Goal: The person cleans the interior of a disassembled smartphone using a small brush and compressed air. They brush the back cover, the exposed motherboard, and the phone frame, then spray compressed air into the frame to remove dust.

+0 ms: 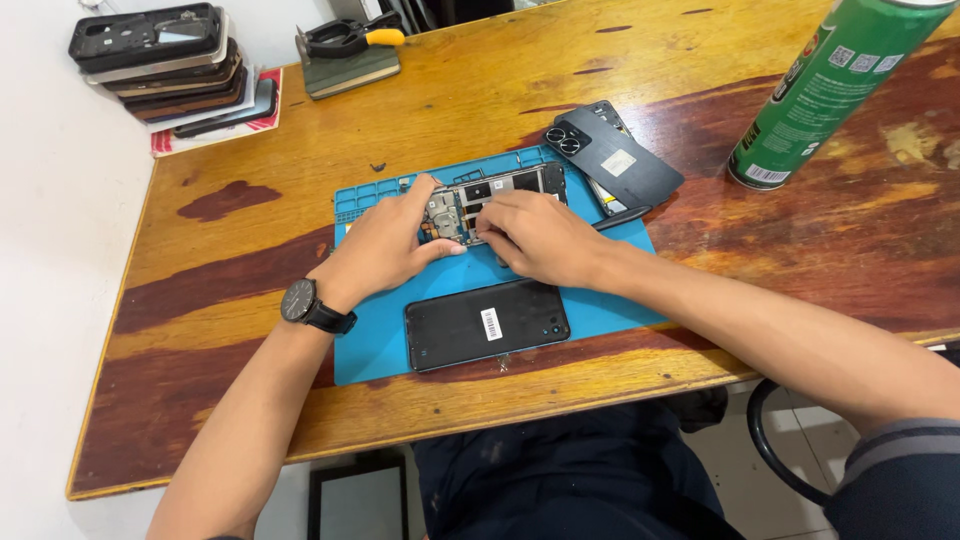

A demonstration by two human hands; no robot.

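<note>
An opened phone body (pixel 500 190) with its circuit parts bare lies on a blue work mat (pixel 380 345). My left hand (pixel 385 245) grips its left end, thumb and fingers on the frame. My right hand (pixel 540 235) rests on its middle, fingertips pressed to the inner parts; whether it holds a small tool I cannot tell. A black phone (pixel 487 324) with a white sticker lies flat on the mat just near of my hands. A dark back cover (pixel 613 155) with two camera rings lies at the mat's far right corner.
A green spray can (pixel 825 85) stands at the right on the wooden table (pixel 230 250). A stack of phones and frames (pixel 170 65) sits at the far left corner. Black and yellow pliers (pixel 350 38) lie on a dark block behind the mat.
</note>
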